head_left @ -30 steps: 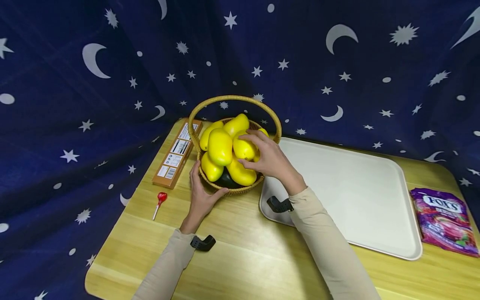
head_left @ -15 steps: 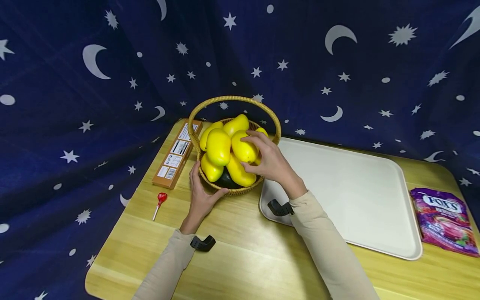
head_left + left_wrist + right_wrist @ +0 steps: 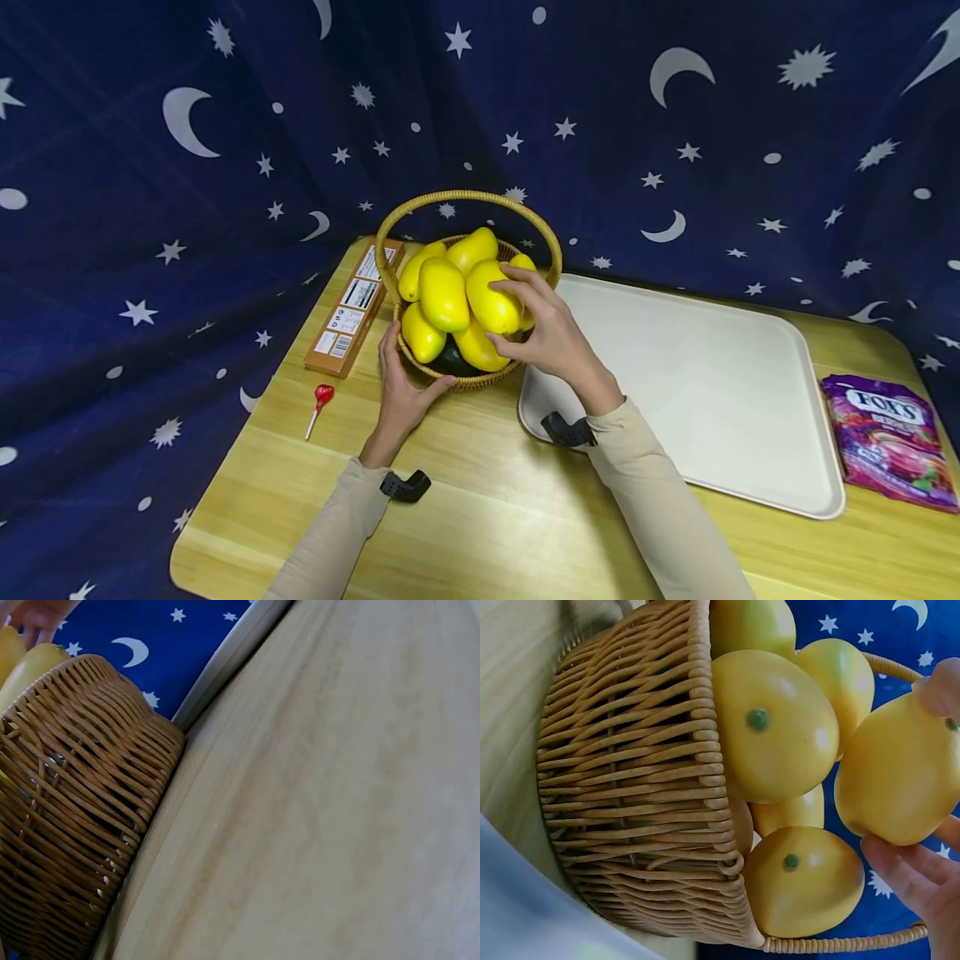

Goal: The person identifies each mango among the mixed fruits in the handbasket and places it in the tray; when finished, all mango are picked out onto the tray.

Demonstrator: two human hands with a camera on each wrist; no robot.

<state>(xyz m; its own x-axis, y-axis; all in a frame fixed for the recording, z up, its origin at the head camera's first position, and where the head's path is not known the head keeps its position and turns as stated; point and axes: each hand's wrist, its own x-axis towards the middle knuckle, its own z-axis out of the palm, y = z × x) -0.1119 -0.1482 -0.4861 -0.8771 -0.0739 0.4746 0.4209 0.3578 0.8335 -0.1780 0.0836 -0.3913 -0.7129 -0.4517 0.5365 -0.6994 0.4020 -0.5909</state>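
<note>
Yellow mango (image 3: 491, 304), one: over the front right part of the wicker basket (image 3: 637, 780), at the level of the heaped fruit; whether it touches its neighbours cannot be told.

Right hand (image 3: 557, 335): at the basket's right side, partly open, mango pinched between thumb and fingertips.

Left hand (image 3: 400, 402): at the basket's front left, spread wide, fingers along the outer wall and thumb across the front, gripping the basket.

Other yellow mangoes (image 3: 444, 293), several: heaped in the basket. Dark rounded item (image 3: 452, 360): low in the basket's front, kind uncertain.

White tray (image 3: 675, 383): right of the basket. FOX'S candy bag (image 3: 888, 442): farther right. Brown carton (image 3: 352, 308): left of the basket. Red lollipop (image 3: 322, 397): front left of it.

Handling, as judged: smooth, glossy, firm skin, probably light, possibly imitation; apt to slip or roll. Best held round its widest girth, thumb opposite fingers.

Change from half a second ago: the pinched mango and right hand sit slightly farther toward the basket's right front; the foremost heaped mango has shifted a little rightward; left hand and basket unchanged.
</note>
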